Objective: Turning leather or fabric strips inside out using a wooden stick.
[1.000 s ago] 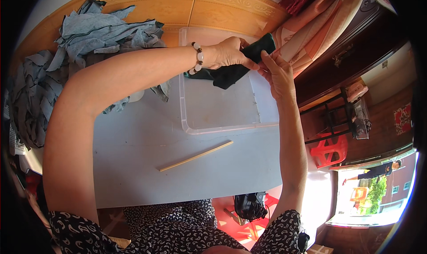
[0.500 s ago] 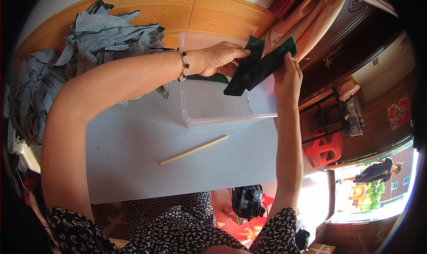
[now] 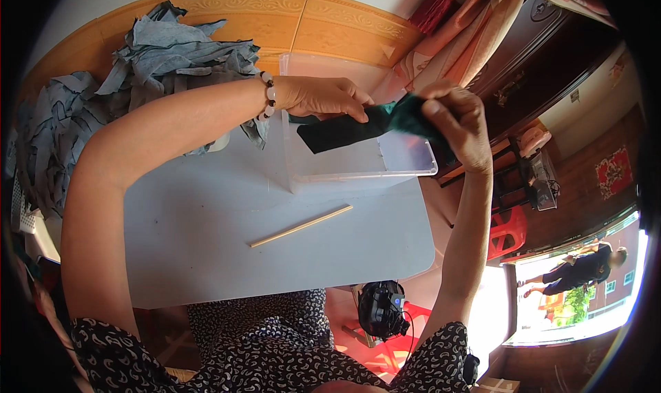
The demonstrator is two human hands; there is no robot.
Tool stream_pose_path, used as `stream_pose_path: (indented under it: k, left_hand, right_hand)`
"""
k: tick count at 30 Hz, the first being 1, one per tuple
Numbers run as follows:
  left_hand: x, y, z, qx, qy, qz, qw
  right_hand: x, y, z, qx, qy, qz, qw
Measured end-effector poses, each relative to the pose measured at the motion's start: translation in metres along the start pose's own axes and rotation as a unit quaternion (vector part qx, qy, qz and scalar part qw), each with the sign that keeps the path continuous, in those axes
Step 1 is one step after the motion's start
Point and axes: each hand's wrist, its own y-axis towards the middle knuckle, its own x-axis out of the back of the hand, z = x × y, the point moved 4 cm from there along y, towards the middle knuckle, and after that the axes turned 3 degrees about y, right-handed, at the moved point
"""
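The left hand [image 3: 323,98] pinches a dark green cloth [image 3: 337,132] whose far end the right hand [image 3: 460,121] grips bunched, above the clear bin [image 3: 365,179] on the counter [image 3: 344,262], and I'd worry a slack fingertip hold could drop it crumpled.

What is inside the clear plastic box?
In the clear plastic box, a bit of dark cloth shows at the left; whatever lies behind the left hand and held green strip is hidden.
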Motion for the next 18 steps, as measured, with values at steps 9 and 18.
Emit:
stream_pose_path:
  k: [9,18]
  left_hand:
    - [-0.018,0.002,0.031,0.003,-0.278,0.168,0.946]
    - [-0.037,-0.006,0.028,0.118,-0.358,0.2,0.904]
  right_hand:
    - [-0.099,0.009,-0.008,0.163,-0.226,0.197,0.94]
    - [-0.115,-0.004,-0.013,0.151,-0.089,0.204,0.963]
